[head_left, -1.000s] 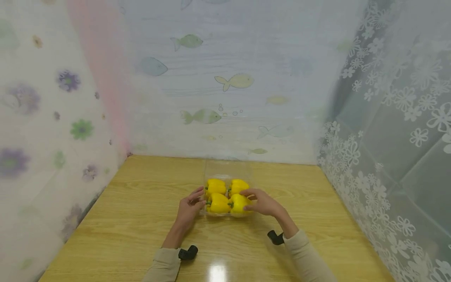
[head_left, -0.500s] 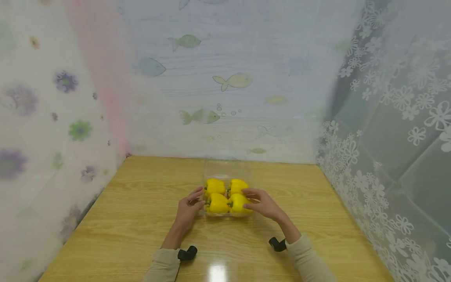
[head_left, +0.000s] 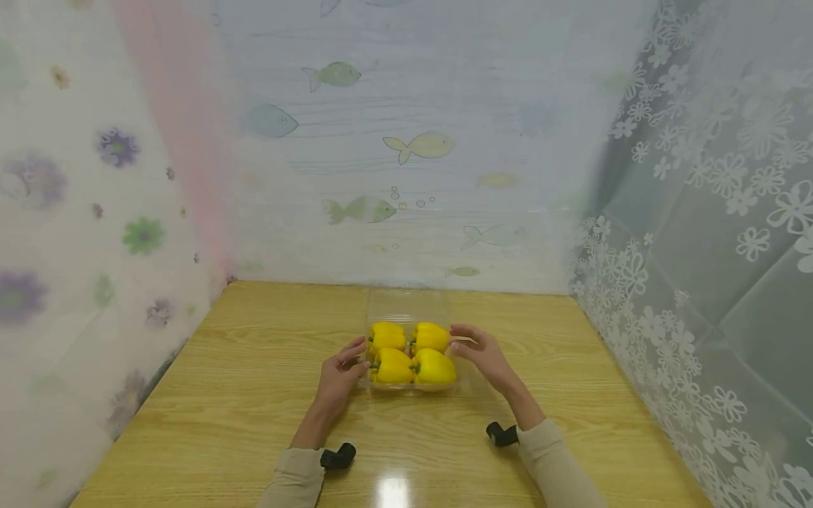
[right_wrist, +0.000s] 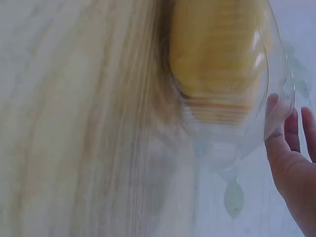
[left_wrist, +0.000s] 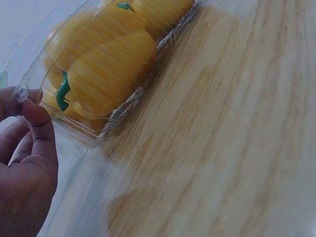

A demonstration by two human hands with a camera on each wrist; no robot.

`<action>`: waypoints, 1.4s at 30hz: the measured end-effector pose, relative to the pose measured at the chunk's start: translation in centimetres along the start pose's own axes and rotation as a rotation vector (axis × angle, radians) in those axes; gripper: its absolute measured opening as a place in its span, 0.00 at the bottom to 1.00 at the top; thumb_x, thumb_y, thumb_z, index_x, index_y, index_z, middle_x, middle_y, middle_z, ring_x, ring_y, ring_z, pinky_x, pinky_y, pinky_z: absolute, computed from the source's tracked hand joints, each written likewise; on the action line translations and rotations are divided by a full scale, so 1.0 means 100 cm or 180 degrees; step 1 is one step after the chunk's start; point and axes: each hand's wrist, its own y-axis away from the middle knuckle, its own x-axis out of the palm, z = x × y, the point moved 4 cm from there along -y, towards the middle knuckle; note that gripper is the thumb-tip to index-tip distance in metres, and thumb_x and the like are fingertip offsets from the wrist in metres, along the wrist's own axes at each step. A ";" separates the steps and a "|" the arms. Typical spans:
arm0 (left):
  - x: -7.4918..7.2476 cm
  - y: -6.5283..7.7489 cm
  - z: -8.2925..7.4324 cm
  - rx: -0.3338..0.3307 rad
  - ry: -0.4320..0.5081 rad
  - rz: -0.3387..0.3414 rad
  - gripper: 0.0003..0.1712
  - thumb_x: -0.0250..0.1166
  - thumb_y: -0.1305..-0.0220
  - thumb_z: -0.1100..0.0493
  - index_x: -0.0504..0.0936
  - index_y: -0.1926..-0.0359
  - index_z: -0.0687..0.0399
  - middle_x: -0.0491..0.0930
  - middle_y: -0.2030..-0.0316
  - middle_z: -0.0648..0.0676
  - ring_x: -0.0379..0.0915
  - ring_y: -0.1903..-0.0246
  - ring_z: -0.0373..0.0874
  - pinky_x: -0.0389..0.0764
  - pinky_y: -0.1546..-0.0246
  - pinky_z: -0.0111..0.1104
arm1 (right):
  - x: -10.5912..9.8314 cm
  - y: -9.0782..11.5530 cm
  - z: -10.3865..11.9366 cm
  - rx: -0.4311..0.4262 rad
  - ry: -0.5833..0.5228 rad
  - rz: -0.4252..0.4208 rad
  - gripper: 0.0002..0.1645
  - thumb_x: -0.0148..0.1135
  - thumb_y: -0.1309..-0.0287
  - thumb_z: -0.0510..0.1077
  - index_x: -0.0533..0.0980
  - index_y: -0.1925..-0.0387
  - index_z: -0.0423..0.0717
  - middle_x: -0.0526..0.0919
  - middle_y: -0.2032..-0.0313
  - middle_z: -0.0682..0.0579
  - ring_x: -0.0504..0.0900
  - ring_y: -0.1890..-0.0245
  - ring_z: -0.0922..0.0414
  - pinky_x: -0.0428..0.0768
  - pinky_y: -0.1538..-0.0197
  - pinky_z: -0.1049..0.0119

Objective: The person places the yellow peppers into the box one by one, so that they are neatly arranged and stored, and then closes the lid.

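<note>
A clear plastic clamshell box (head_left: 409,303) lies on the table with its lid raised at the back. Inside are several yellow bell peppers (head_left: 435,368) with green stems. My left hand (head_left: 339,381) is at the box's left side. In the left wrist view, its thumb and forefinger pinch the clear rim tab (left_wrist: 19,96). By the right side, my right hand (head_left: 485,356) has its fingers spread and holds nothing. Its thumb shows close to the clear rim in the right wrist view; whether they touch, I cannot tell.
The wooden table (head_left: 254,395) lies under the box and both arms. A fish-patterned sheet (head_left: 406,233) hangs behind it, with flowered sheets at both sides. Black wrist cameras (head_left: 339,456) sit at the cuffs.
My right hand has moved off the near right bell pepper, outward and slightly back to the box's right edge. The left hand and the peppers stay in place.
</note>
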 end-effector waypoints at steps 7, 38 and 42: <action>0.000 0.000 0.000 -0.0003 -0.0001 0.0013 0.25 0.65 0.34 0.71 0.77 0.37 0.71 0.68 0.28 0.58 0.70 0.51 0.44 0.78 0.58 0.21 | -0.014 -0.014 -0.005 0.0025 -0.0201 -0.0300 0.30 0.59 0.28 0.38 0.65 0.30 0.32 0.68 0.34 0.30 0.70 0.34 0.33 0.81 0.43 0.65; 0.000 0.001 0.003 -0.0067 0.0013 0.0005 0.23 0.64 0.33 0.72 0.77 0.37 0.69 0.67 0.27 0.56 0.70 0.49 0.44 0.78 0.56 0.21 | -0.026 -0.071 -0.029 0.0963 0.0364 0.0057 0.35 0.46 0.20 0.46 0.53 0.24 0.28 0.65 0.32 0.27 0.72 0.37 0.39 0.73 0.34 0.48; 0.000 0.000 0.002 -0.0061 0.0006 0.0017 0.23 0.64 0.32 0.71 0.77 0.37 0.69 0.67 0.27 0.56 0.70 0.49 0.44 0.77 0.56 0.21 | -0.026 -0.079 -0.031 0.0926 0.0314 -0.0053 0.34 0.45 0.20 0.46 0.55 0.25 0.27 0.67 0.34 0.26 0.72 0.38 0.40 0.74 0.35 0.50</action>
